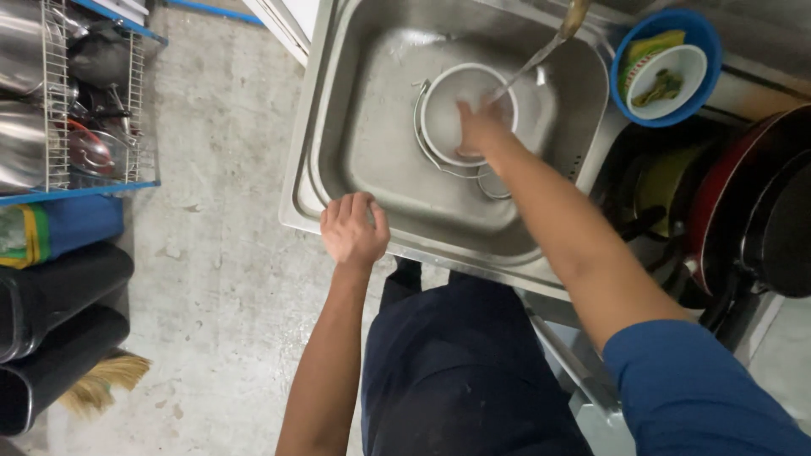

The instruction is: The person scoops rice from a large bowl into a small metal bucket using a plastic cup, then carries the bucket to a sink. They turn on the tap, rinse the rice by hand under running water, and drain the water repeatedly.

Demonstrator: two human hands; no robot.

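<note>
A steel sink [338,135] fills the upper middle of the head view. Inside it lies a white round bowl [448,105] under a thin stream of water [528,66] from a tap [576,15] at the top. My right hand [479,127] reaches into the bowl, fingers on its rim and inner side. A wire handle [486,179] sticks out beneath the bowl. My left hand [353,228] grips the sink's front rim, fingers curled over the edge.
A blue bowl [705,51] holding a white cup and sponge sits right of the sink. Dark pans and a red pot [743,203] stack at the right. A wire dish rack [59,93] with steel pots stands left, over bare concrete floor [220,253].
</note>
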